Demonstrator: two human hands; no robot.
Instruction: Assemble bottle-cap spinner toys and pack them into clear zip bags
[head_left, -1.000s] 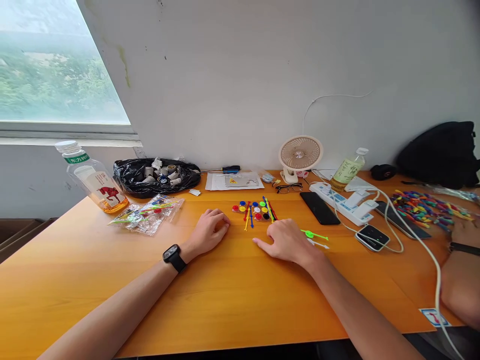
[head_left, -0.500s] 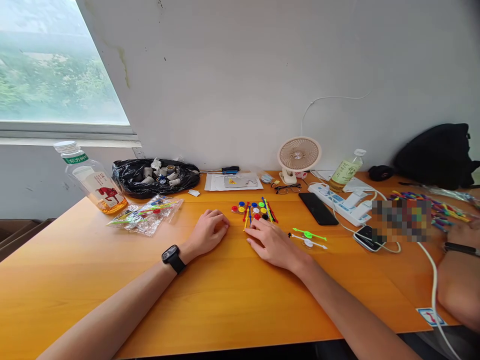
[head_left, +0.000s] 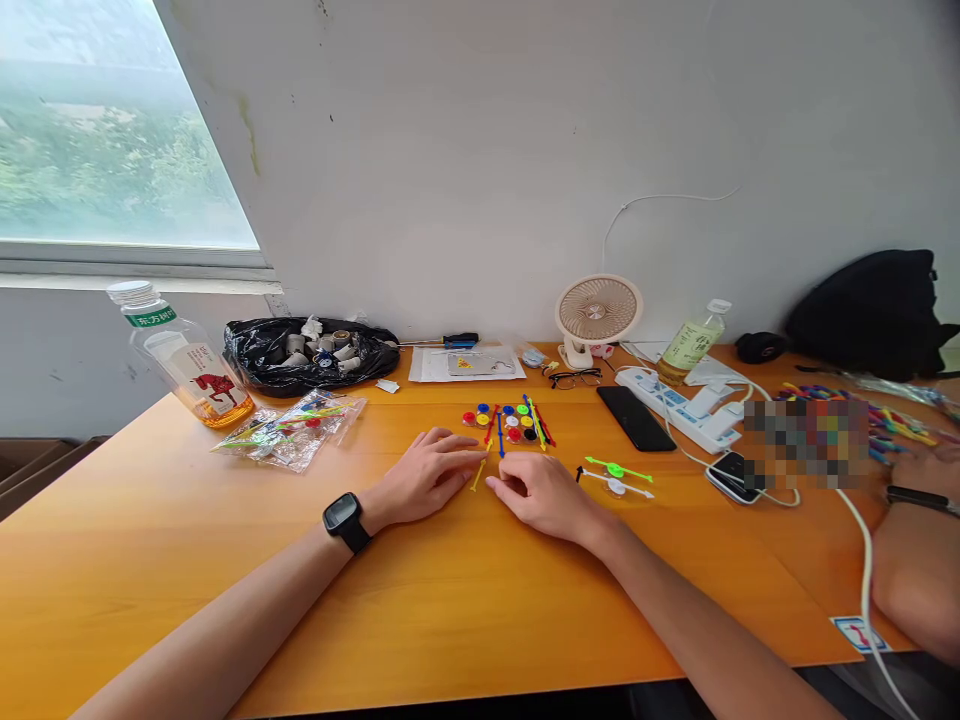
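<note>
A thin yellow arrow-shaped plastic strip (head_left: 478,475) lies slanted between my two hands. My left hand (head_left: 427,478), wearing a black watch, rests on the table with fingers stretched toward it; the fingertips seem to touch the strip. My right hand (head_left: 544,495) is just to its right, fingers curled under; what they may hold is hidden. Just beyond are a blue arrow (head_left: 501,436), a red arrow (head_left: 492,425) and several round coloured discs (head_left: 514,421). Right of my right hand lie a green arrow spinner (head_left: 616,470) and a white arrow spinner (head_left: 616,487).
Clear plastic bags with parts (head_left: 300,430), a black bag of scraps (head_left: 311,355) and a bottle (head_left: 191,360) stand left. A fan (head_left: 598,310), phone (head_left: 636,418) and power strip (head_left: 679,410) lie right. Another person's arm (head_left: 922,560) is at the right edge.
The yellow arrow has shifted toward me and left, away from the others. My left hand has moved right with its fingers extended to it. My right hand's fingers have curled and drawn back slightly.
</note>
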